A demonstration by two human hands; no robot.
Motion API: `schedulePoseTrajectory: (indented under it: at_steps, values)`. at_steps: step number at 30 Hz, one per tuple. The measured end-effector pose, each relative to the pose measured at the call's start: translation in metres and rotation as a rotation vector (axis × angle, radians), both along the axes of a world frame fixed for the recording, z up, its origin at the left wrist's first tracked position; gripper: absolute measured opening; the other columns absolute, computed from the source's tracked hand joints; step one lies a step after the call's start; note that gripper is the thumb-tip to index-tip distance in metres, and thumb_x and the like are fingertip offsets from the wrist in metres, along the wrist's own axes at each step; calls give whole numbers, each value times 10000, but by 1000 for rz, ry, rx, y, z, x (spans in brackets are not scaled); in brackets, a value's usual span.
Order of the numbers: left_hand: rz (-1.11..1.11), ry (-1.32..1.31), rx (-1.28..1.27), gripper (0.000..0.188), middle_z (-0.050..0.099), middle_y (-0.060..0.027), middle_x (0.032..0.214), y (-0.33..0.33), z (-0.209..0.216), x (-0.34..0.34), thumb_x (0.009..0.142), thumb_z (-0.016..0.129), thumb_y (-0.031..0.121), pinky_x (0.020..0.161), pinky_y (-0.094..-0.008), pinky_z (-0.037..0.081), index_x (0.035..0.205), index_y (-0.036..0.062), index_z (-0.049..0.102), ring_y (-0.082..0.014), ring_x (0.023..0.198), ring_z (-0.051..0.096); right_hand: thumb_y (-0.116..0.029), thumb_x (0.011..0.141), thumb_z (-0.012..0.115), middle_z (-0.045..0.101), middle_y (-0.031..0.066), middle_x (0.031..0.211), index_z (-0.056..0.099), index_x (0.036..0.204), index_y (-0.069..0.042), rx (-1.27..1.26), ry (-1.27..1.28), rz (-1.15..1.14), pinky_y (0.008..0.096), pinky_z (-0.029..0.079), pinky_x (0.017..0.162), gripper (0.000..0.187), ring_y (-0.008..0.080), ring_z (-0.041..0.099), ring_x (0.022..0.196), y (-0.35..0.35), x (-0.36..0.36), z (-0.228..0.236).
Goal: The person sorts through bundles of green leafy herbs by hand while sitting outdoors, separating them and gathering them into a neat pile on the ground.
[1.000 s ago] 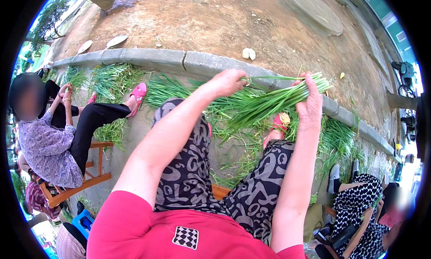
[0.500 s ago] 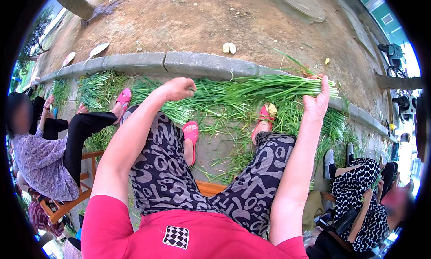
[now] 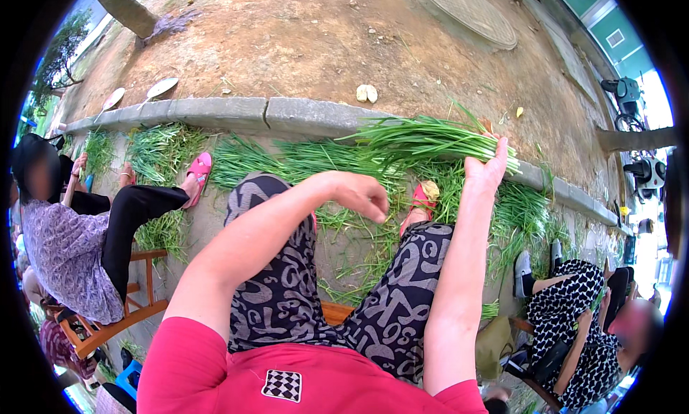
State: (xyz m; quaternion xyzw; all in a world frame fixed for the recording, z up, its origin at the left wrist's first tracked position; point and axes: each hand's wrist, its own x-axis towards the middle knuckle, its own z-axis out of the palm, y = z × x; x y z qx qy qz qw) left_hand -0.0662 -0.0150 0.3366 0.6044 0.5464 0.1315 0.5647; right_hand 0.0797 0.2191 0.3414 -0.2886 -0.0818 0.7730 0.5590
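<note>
My right hand [image 3: 489, 171] is raised over the kerb, its fingers wrapped round the pale ends of a bunch of garlic chives [image 3: 420, 138]. The long green leaves stretch out to the left from that grip. Lower and further left, in front of my knees, my left hand [image 3: 362, 196] hangs with its fingers curled in. Whatever those fingers hold, if anything, is hidden. More chives [image 3: 308, 156] lie in a row along the foot of the kerb, beyond my feet. Loose trimmed leaves [image 3: 359, 267] litter the paving between my legs.
A stone kerb [image 3: 316, 118] runs across, with bare earth behind it. Two pale pieces [image 3: 366, 93] lie on that earth near the kerb. One person [image 3: 72, 249] sits on a wooden chair at left; another [image 3: 574, 321] sits at right. Hand fans [image 3: 161, 88] rest at the far left.
My left hand has moved to the right and nearer to me, toward the middle. The right hand has shifted slightly left and nearer, still gripping the chives. The whole view has tilted a little.
</note>
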Motion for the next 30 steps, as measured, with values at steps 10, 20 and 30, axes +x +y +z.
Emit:
schedulePoseTrajectory:
  at_steps: [10,20,30]
  values:
    - [662,-869,-222,801,466,-117,1297,53,15,57,863,250,703,966,-455,392,1292,54,437,-231,1223,419,-239,806,686,580,55,881,581,900,-80,146,-111,179,390,464,780,213,212,554,846,-48,-32,16]
    - [1010,-2042,-64,580,546,-139,1177,75,36,15,866,513,539,1009,-403,379,1128,21,494,-269,1121,501,-26,834,627,613,64,1002,579,968,-29,725,-368,453,303,462,845,142,144,566,918,-115,-55,45]
    - [1476,-1651,195,84,567,-143,714,38,39,-71,818,531,50,680,-482,531,872,-6,500,-294,683,590,-104,739,735,448,116,1330,457,1274,-40,1248,-640,601,365,288,1060,606,236,393,1258,-149,-63,56]
